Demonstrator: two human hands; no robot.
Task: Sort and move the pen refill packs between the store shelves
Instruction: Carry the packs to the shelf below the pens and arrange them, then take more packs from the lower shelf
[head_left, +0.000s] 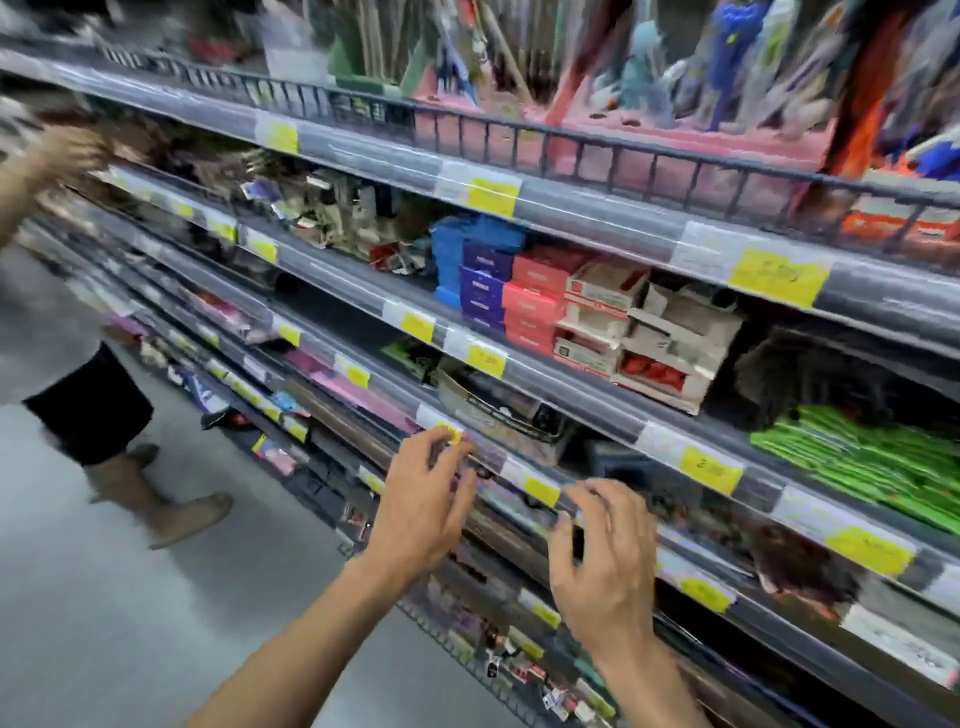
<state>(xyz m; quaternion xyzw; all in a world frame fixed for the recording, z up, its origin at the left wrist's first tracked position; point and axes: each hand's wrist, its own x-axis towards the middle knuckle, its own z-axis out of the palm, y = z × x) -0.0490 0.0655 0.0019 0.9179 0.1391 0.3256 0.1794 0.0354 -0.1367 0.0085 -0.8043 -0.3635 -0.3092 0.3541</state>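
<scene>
No legible text anywhere, motion blur throughout, yellow price tags (777, 276) on shelf edges (597, 218) carry dark handwriting too smeared to read, print on red-and-white boxes (602, 296) and purple boxes (482, 283) unreadable

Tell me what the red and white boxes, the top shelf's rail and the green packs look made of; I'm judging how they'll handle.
Red and white boxes: apparently matte cardboard, with folded flaps and open cut-outs.
Rail: looks like dark coated metal wire, thin upright bars under a top bar.
Green packs: probably glossy plastic or coated paper, flat and overlapping; blur leaves it open.
</scene>
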